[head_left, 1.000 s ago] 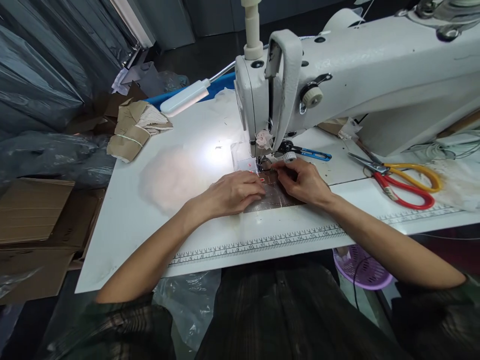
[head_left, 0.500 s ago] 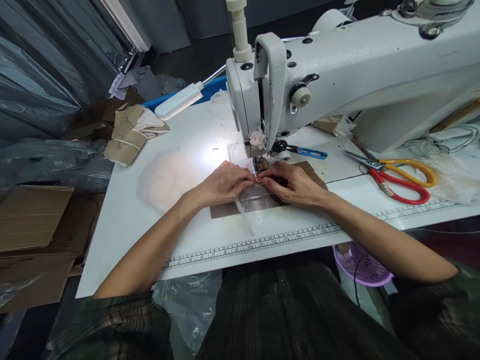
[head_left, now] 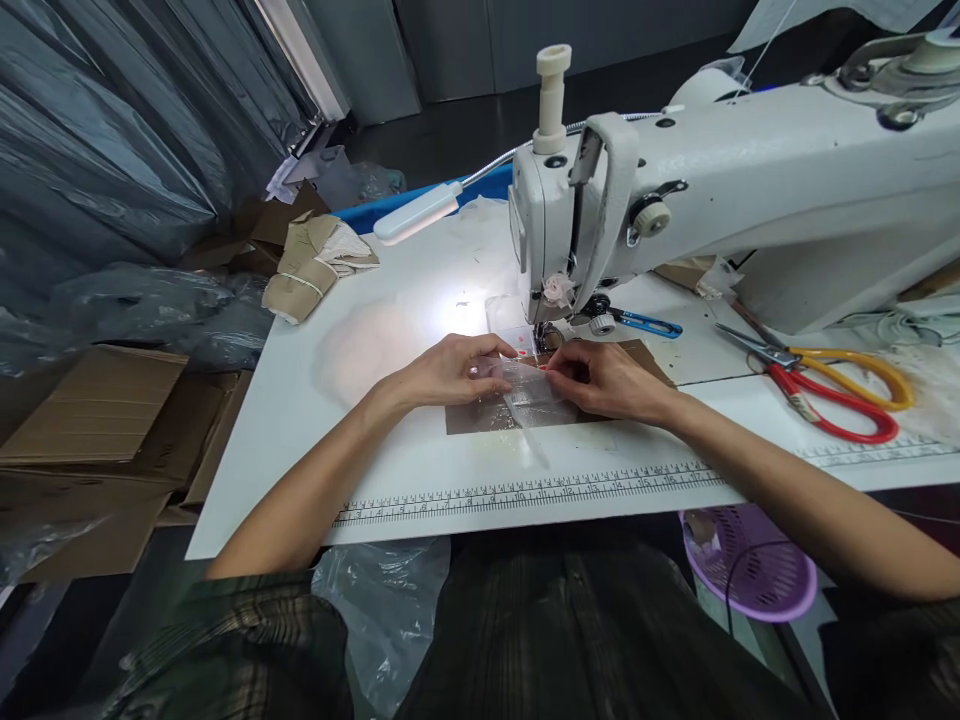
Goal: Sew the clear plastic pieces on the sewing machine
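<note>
Thin sheer fabric [head_left: 529,385] is stretched between my two hands, just in front of the needle area of a white sewing machine [head_left: 551,235]. My left hand [head_left: 457,370] pinches its left side between thumb and fingers. On the right side, my right hand [head_left: 607,380] grips the same fabric with closed fingertips. A brown flat piece [head_left: 469,418] lies on the table under the fabric and both hands. Small red marks show near the presser foot [head_left: 541,338].
Red and yellow scissors [head_left: 787,360] and blue snips [head_left: 646,322] lie to the right. A lamp [head_left: 418,212] and a wrapped bundle [head_left: 301,280] are at the left. A printed ruler [head_left: 525,494] runs along the white table's [head_left: 300,440] front edge. A purple basket [head_left: 772,580] stands below.
The camera view has shifted, so the machine and table appear farther right. My hands have moved slightly apart and back from the needle area, with the sheer fabric now raised between them.
</note>
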The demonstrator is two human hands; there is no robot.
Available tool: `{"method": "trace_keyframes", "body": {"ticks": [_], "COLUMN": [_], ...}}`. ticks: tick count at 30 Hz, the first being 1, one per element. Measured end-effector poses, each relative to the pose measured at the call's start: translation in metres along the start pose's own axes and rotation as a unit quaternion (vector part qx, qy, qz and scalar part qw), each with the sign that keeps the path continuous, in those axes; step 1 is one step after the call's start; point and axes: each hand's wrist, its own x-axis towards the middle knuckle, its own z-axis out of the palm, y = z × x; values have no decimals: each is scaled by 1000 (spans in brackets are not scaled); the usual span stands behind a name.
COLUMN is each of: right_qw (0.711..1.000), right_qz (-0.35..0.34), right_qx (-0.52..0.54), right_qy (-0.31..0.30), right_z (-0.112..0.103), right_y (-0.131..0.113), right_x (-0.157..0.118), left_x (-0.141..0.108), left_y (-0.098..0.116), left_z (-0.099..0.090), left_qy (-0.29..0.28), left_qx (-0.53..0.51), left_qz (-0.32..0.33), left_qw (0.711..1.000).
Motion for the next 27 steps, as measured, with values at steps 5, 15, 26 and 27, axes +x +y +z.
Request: {"method": "trace_keyframes", "body": {"ticks": [5,15,26,27], "right_qw": [1000,998,923,923], "right_qz": [25,49,175,174], "right_qx": [-11,37,342,344], "right_qy": [6,-3,-17,-18], "right_z": [1,4,33,34], "right_y": [-1,-15,-22,-22], "right_x": [1,11,29,29], "left_x": [-10,-12,-21,-21], "left_y": [-4,-12,-23,-24], "left_z": [-6,-17,-25,-24], "left_qy": [22,0,-53,-51], "left_qx": [-89,-325,-340,-346], "left_qz": [-42,-65,-102,-102], "left_qw": [995,943,933,931]}}
